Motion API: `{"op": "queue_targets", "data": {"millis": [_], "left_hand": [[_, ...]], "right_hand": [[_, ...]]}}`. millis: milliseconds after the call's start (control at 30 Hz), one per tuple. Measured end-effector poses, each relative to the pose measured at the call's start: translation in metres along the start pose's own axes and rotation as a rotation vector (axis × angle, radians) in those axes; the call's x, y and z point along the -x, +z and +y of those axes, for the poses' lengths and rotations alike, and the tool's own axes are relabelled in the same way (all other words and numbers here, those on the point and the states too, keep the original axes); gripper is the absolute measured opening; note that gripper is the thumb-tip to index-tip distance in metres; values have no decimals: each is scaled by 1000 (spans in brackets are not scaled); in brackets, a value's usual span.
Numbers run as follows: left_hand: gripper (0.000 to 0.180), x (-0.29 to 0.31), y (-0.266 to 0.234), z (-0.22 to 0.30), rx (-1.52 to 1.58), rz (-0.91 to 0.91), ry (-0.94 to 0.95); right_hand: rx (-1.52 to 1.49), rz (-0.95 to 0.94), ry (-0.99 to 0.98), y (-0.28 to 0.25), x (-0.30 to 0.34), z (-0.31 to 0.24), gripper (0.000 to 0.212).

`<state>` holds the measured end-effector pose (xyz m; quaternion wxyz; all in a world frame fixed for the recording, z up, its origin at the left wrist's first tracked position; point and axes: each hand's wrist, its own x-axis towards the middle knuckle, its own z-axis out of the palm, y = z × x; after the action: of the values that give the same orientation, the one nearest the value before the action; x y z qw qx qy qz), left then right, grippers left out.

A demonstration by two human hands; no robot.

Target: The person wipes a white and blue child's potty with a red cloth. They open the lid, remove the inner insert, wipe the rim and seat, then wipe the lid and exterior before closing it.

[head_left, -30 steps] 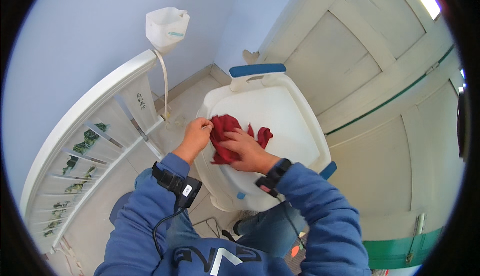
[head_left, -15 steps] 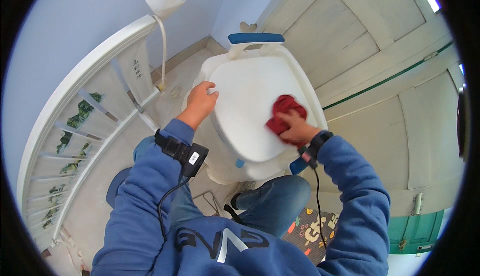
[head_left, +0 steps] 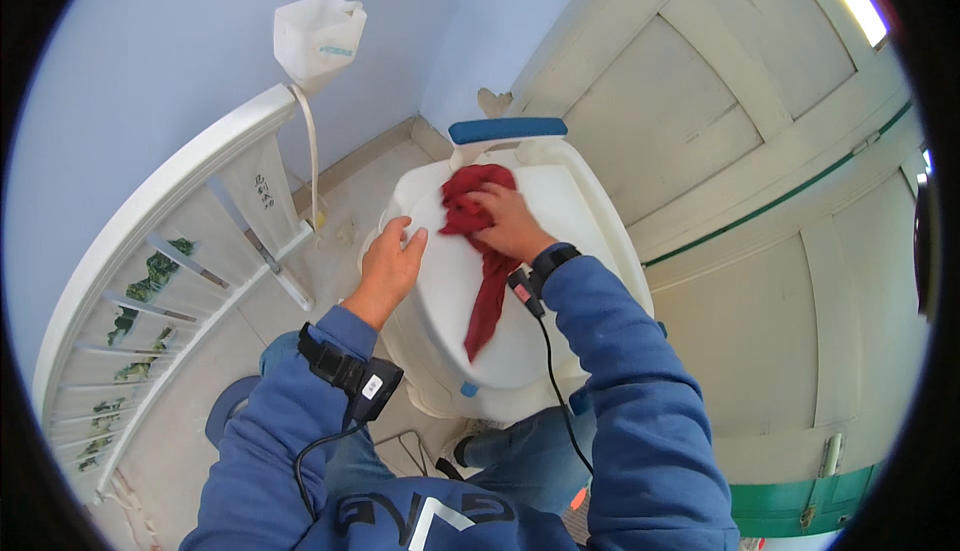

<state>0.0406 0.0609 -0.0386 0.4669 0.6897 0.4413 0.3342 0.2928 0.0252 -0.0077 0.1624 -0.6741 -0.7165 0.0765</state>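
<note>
Red cloth [head_left: 478, 241]: pressed under my right hand [head_left: 510, 223] onto the white lid [head_left: 560, 211] of a plastic commode-style seat. My right grip is closed over the bunched upper part of the cloth, fingers curled down on it; a long tail of the cloth hangs from beneath the palm toward me, lying flat along the lid. My left hand [head_left: 392, 263] lies just to the left of that grip, open, fingers spread flat on the lid's left edge, holding nothing and clear of the cloth.

Beyond the right grip, at the far end of the lid, a blue padded bar [head_left: 507, 130] crosses the seat. Further beyond and to the left of both grips, a white plastic container [head_left: 318, 36] with a small green label on its front hangs against the pale blue wall [head_left: 150, 61]; a thin tube [head_left: 312, 151] drops from it toward the floor. To the left of my left grip stands a white bed rail [head_left: 170, 211], its panels bearing green leaf-pattern patches and one small dark marking near the top. To the right of the right grip is a cream panelled door [head_left: 760, 151] with a green strip running across it. A black wrist unit [head_left: 350, 376] with a cable sits on my left forearm, and a black band [head_left: 552, 256] on my right wrist.
</note>
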Motion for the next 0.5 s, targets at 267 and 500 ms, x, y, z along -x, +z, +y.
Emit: {"op": "queue_targets", "data": {"millis": [267,500], "left_hand": [[49,-2,-2,-1,8,-34,1],[45,-6,0,-5,-3,-26,0]], "right_hand": [[97,70,754,-61,25,131,66],[256,-87,1006,-73,125,101,80]]}}
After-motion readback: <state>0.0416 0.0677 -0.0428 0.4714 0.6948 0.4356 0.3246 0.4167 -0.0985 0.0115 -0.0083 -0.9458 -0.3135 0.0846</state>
